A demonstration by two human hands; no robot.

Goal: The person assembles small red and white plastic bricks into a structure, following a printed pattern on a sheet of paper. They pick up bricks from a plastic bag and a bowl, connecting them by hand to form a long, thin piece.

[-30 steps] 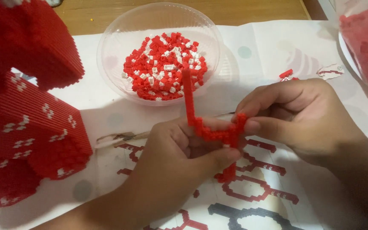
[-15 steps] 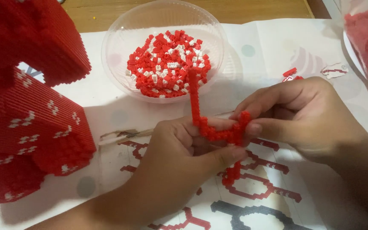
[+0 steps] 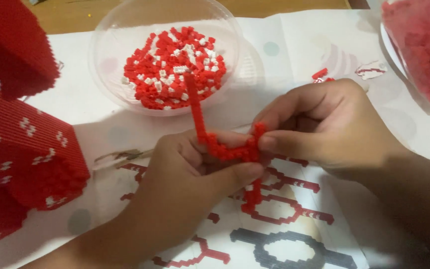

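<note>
As before, hands [image 3: 255, 154] pinch red strip [image 3: 225, 149]; bowl [image 3: 105, 55] shifted left

A thin red bead strip [image 3: 225, 144], bent into a crooked shape, stands upright at picture centre: one arm rises toward 11 o'clock, a short stub points up, its tail hangs toward 6 o'clock.

A brown wooden table [image 3: 125, 12] is carrying a white paper sheet [image 3: 324, 45]. A clear bowl [image 3: 105, 60] and a big red block model [image 3: 21, 149] are sitting on the sheet.
</note>
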